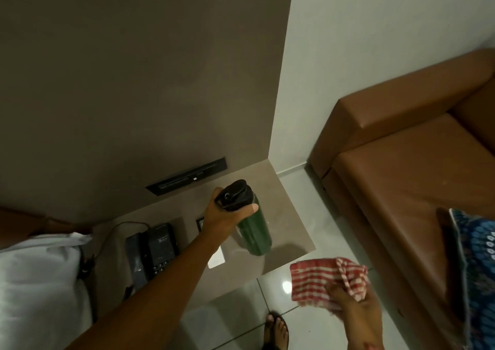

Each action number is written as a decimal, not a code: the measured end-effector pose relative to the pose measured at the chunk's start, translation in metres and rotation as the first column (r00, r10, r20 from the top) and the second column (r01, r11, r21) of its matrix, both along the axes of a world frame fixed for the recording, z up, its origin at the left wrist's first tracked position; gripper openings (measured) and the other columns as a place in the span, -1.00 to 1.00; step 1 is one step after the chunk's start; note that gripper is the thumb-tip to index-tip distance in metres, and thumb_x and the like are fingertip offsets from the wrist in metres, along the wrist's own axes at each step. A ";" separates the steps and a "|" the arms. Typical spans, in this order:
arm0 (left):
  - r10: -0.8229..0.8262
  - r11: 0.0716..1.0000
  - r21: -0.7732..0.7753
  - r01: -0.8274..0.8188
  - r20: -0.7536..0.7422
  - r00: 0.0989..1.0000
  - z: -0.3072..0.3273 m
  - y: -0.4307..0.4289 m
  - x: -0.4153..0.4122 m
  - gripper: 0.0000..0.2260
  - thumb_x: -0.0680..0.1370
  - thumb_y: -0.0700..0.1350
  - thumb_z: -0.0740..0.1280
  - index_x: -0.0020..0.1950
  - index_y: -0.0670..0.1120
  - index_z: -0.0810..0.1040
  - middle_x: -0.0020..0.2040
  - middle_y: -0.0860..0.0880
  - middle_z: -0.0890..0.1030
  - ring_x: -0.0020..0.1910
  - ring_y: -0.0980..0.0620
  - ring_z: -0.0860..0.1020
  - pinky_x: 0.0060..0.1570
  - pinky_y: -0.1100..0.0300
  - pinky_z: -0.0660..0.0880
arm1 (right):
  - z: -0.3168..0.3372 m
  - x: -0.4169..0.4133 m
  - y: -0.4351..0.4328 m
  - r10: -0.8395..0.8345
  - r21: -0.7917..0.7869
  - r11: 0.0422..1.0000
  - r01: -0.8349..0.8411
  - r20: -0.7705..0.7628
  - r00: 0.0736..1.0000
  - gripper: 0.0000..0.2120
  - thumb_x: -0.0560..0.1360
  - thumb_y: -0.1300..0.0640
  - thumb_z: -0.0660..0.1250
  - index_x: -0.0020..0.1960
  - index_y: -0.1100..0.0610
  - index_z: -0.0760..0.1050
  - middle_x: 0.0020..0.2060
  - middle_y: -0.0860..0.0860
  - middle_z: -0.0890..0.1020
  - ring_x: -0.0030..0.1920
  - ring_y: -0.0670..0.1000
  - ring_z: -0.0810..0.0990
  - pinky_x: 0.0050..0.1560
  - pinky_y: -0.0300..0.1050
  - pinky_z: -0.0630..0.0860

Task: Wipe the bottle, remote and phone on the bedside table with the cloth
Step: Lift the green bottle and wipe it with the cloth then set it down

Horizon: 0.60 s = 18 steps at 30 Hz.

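The left hand grips the green bottle by its black lid, tilted above the table (telephone beside); the right hand clutches the red-striped cloth

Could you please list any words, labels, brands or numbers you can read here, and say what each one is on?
None can be read.
Desk phone: a small pale label near its top, too blurred to read; keypad markings too small.
Wall panel: a small white mark, not legible.
Bottle, in the left hand: no print visible.
Cloth, in the right hand: stripes only.
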State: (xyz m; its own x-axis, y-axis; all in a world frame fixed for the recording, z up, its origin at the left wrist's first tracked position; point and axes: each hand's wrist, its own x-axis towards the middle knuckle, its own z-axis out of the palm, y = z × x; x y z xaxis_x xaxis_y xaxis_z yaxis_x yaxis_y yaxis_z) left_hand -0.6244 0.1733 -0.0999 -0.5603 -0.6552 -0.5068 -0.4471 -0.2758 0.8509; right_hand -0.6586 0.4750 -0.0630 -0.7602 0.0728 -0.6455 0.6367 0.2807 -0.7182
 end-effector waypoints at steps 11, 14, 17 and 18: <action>-0.063 0.981 0.176 0.077 -0.082 0.995 0.250 0.030 0.077 -0.27 0.26 0.42 0.46 0.31 0.05 0.52 0.23 -0.02 0.66 0.23 -0.04 0.62 0.36 -0.09 0.48 | 0.233 0.030 -0.080 0.467 0.228 0.834 -0.502 -0.777 0.423 -0.74 0.52 0.08 0.30 0.20 0.00 0.52 -0.06 -0.15 0.60 -0.02 -0.09 0.57 -0.07 -0.11 0.56; -0.069 0.949 0.289 0.127 -0.201 0.977 0.291 0.030 0.087 -0.30 0.40 0.33 0.43 0.40 -0.08 0.51 0.29 -0.13 0.64 0.29 -0.14 0.59 0.41 -0.16 0.42 | 0.264 0.042 -0.100 0.575 0.352 0.708 -0.613 -0.790 0.211 -0.60 0.53 -0.01 0.18 0.32 0.06 0.46 0.22 -0.01 0.57 0.26 -0.01 0.48 0.25 -0.03 0.45; -0.072 0.932 0.322 0.164 -0.279 0.958 0.318 0.032 0.092 -0.47 0.46 0.32 0.37 0.22 -0.05 0.68 0.23 -0.11 0.69 0.23 -0.09 0.64 0.28 -0.05 0.50 | 0.280 0.051 -0.107 0.643 0.456 0.592 -0.665 -0.764 0.048 -0.52 0.57 -0.15 0.07 0.42 0.03 0.35 0.39 -0.07 0.40 0.41 -0.07 0.32 0.39 -0.13 0.23; -0.046 0.926 0.346 0.152 -0.294 0.955 0.324 0.033 0.093 -0.52 0.45 0.31 0.38 0.15 -0.03 0.72 0.19 -0.11 0.71 0.18 -0.07 0.67 0.21 -0.01 0.52 | 0.283 0.054 -0.106 0.642 0.453 0.579 -0.677 -0.766 0.037 -0.52 0.57 -0.15 0.06 0.41 0.01 0.35 0.37 -0.08 0.39 0.39 -0.07 0.34 0.38 -0.11 0.24</action>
State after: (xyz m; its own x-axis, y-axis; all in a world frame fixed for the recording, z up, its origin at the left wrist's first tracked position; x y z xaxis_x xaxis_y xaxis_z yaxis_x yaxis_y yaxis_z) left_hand -0.5312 0.2058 0.2238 -0.7643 -0.3906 -0.5131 -0.2502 -0.5536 0.7943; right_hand -0.6049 0.3691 0.2196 -0.5519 -0.7700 0.3202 -0.6941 0.2113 -0.6881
